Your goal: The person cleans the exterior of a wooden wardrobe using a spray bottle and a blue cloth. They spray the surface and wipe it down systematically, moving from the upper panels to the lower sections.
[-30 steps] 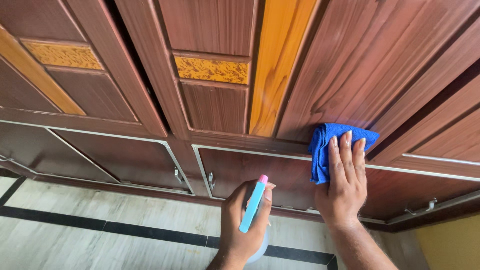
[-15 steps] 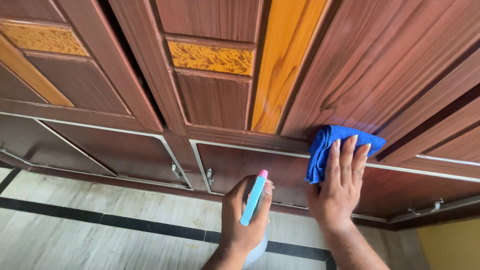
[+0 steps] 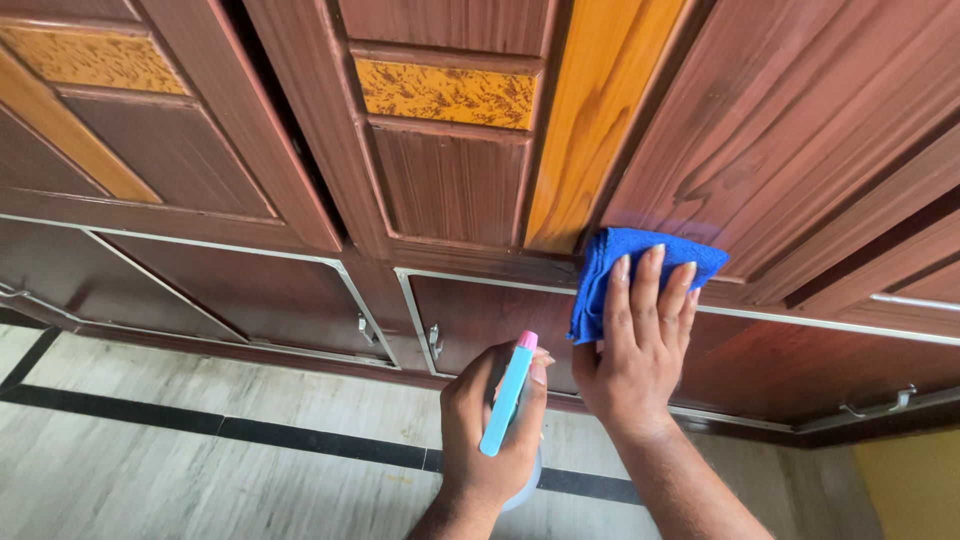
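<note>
My right hand [image 3: 636, 340] presses a folded blue cloth [image 3: 610, 262] flat against the bottom edge of a reddish-brown wooden wardrobe door [image 3: 760, 130], right beside its orange vertical strip [image 3: 590, 120]. The fingers lie spread over the cloth. Lower and a little to the left, my left hand [image 3: 490, 430] is wrapped around a spray bottle [image 3: 507, 395] with a light blue trigger head and a pink tip, held away from the wood. The bottle's pale body is mostly hidden by the hand.
Lower drawers [image 3: 260, 300] with metal trim and small metal handles [image 3: 434, 340] run under the doors. One door to the left stands slightly ajar, leaving a dark gap [image 3: 290, 130]. Below is a pale marble floor [image 3: 200, 470] with a black stripe. A yellow wall [image 3: 915, 490] shows at bottom right.
My right hand has slid the blue cloth leftwards along the door's lower edge, towards the orange strip. The left hand with the spray bottle has stayed about where it was.
</note>
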